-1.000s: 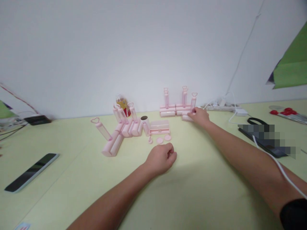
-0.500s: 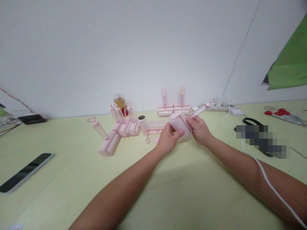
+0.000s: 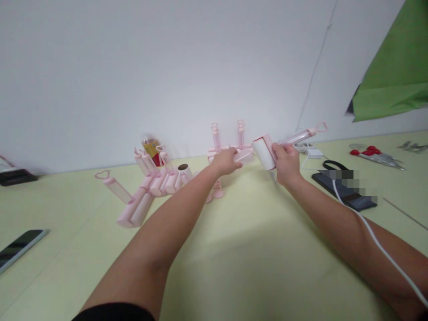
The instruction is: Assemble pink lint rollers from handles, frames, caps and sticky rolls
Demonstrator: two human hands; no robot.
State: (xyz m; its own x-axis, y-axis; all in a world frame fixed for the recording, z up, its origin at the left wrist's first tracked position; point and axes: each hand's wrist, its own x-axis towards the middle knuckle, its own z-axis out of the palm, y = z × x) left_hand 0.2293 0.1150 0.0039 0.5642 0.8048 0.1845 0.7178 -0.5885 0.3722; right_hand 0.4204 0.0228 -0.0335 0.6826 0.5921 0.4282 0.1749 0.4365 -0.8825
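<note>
My right hand (image 3: pixel 288 164) is closed around the pink holder of a lint roller, its white paper roll (image 3: pixel 263 154) bare and facing left. The clear handle (image 3: pixel 296 137) with its heart-shaped loop slants up to the right. At the back, my left hand (image 3: pixel 228 161) reaches forward with thumb and finger about a pale translucent cover (image 3: pixel 244 155). Right behind it stand two lint rollers (image 3: pixel 216 137) with upright handles. On the left stands a group of similar pink lint rollers (image 3: pixel 157 178). My left forearm partly hides small pink parts (image 3: pixel 218 192).
A paper roll (image 3: pixel 183 170) with a brown core stands beside the group, and a yellow-red packet (image 3: pixel 152 150) behind it. A phone (image 3: pixel 20 247) lies left, a dark phone (image 3: pixel 344 191) right. Red-handled scissors (image 3: pixel 372 154) lie far right. A white cable (image 3: pixel 371 236) crosses my right arm.
The cover is off the lint roller and the white roll shows. My left hand moved away toward the back; my right hand raised and turned the roller rightward. The view shifted right.
</note>
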